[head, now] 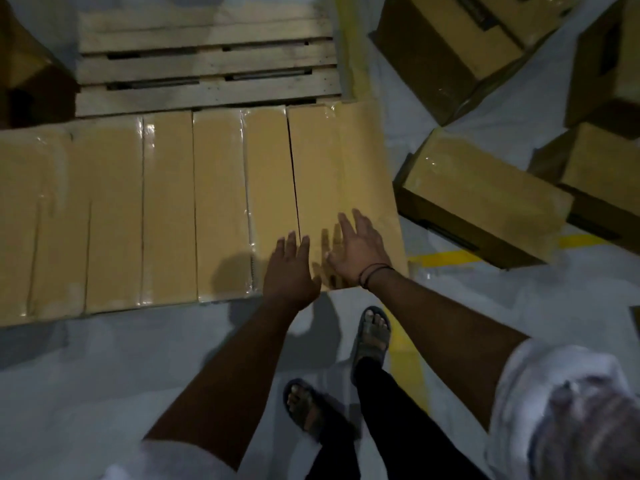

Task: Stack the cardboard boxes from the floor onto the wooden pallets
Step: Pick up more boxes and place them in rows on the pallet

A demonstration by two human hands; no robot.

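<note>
My left hand (289,271) and right hand (356,251) are both flat, with the fingers straight and a little spread, holding nothing. They sit side by side over the near corner of the end box (332,161). Finger shadows fall on the cardboard under them, and I cannot tell whether the palms touch it. A dark cord band (375,273) circles my right wrist. The end box is plain tan cardboard with glossy clear tape along its edges, and a thin dark gap separates it from its neighbour. It closes the right end of a row of boxes (166,209) packed side by side on the near part of the wooden pallet (207,64), whose bare slats show behind them. To the right a loose box (485,199) lies askew on the grey floor (104,375), just beyond a yellow line (446,258), with more boxes past it. My sandals (372,334) stand just short of the pallet.
</note>
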